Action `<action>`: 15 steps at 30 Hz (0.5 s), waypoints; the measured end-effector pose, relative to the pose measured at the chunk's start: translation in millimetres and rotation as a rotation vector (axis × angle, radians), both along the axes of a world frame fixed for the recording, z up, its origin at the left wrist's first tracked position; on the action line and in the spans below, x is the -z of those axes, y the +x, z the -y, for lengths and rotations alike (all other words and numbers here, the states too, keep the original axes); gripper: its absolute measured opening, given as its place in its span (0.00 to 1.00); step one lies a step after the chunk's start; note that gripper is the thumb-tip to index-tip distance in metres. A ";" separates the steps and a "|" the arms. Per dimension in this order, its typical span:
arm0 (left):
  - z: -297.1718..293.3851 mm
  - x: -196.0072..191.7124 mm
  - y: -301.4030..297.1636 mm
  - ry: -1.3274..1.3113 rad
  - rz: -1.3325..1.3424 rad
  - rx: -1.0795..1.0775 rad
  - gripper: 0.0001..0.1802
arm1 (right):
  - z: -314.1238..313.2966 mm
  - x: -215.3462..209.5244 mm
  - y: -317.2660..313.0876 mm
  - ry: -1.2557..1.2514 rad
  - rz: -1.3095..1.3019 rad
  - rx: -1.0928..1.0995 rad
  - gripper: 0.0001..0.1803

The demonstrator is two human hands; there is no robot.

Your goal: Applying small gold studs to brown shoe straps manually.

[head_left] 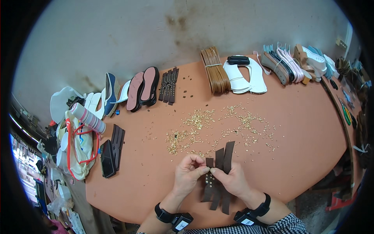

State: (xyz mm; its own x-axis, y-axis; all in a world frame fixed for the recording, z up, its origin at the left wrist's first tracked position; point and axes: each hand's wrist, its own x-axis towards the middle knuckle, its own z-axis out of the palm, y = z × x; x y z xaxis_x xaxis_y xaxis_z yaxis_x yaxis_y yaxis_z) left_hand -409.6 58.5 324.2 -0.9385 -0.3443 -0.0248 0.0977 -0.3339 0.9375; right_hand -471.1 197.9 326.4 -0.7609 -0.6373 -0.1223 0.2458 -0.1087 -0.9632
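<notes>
From the head camera, both hands met at the near edge of the orange table (304,117). The left hand (188,171) pinched a small stud at its fingertips, against the dark brown leather straps (219,171), which the right hand (233,180) clasped upright. Loose brass studs (218,124) lay scattered just beyond.

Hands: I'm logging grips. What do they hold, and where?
Both hands, left hand and right hand, pinch dark brown straps near their studded middle, fingertips meeting at one stud.
</notes>
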 end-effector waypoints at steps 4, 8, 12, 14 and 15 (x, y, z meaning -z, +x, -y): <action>0.9 0.0 1.1 -0.003 -0.033 0.022 0.12 | 1.5 -5.5 0.0 -0.050 0.034 -0.014 0.08; 2.2 1.7 0.7 0.026 -0.028 0.010 0.14 | 0.3 -5.3 2.3 -0.025 -0.093 -0.012 0.08; -2.3 1.3 0.5 -0.019 -0.008 -0.031 0.15 | 0.0 -2.1 3.0 -0.040 0.008 0.017 0.07; -2.8 0.8 1.5 -0.101 -0.005 -0.051 0.12 | 0.3 0.3 1.4 -0.019 0.002 0.011 0.07; -3.1 1.1 2.1 -0.143 -0.003 -0.060 0.11 | -0.2 -0.5 0.9 -0.005 0.003 0.001 0.07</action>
State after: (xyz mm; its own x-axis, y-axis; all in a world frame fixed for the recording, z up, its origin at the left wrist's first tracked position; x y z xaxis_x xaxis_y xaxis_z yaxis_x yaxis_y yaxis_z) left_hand -407.5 61.6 323.1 -0.9161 -0.3996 0.0315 0.1166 -0.1907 0.9747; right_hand -470.2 198.1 326.9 -0.7613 -0.6370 -0.1210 0.2483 -0.1140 -0.9619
